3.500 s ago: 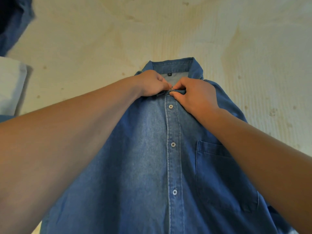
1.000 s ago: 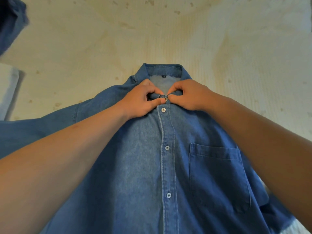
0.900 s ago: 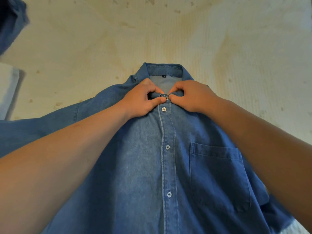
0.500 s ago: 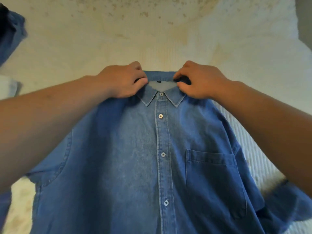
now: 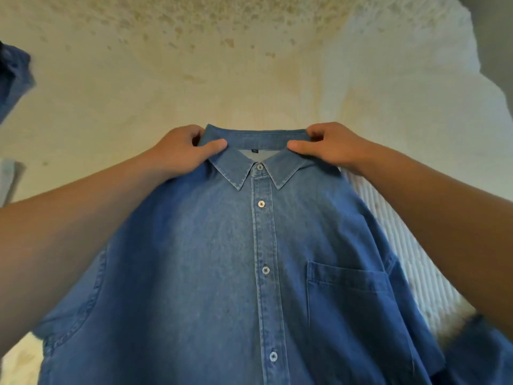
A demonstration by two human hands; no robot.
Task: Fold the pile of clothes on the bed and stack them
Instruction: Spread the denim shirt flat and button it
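Observation:
A blue denim shirt [image 5: 222,259] faces me front side up, buttoned to the collar, with a chest pocket on the right. My left hand [image 5: 180,151] pinches the left end of the collar, thumb on top and fingers curled behind. At the collar's right end my right hand [image 5: 330,147] holds it the same way. The shirt hangs from the collar between both hands over the cream bedspread [image 5: 194,79]. Its lower part runs out of view at the bottom.
More blue fabric [image 5: 14,76] lies at the far left edge of the bed, with a pale garment [image 5: 9,176] below it. White ribbed bedding [image 5: 402,240] shows to the right of the shirt. The bed's right edge curves off at upper right.
Both hands left the top button at the neck and moved apart to the two ends of the collar. The collar is now folded down and the shirt is held higher up.

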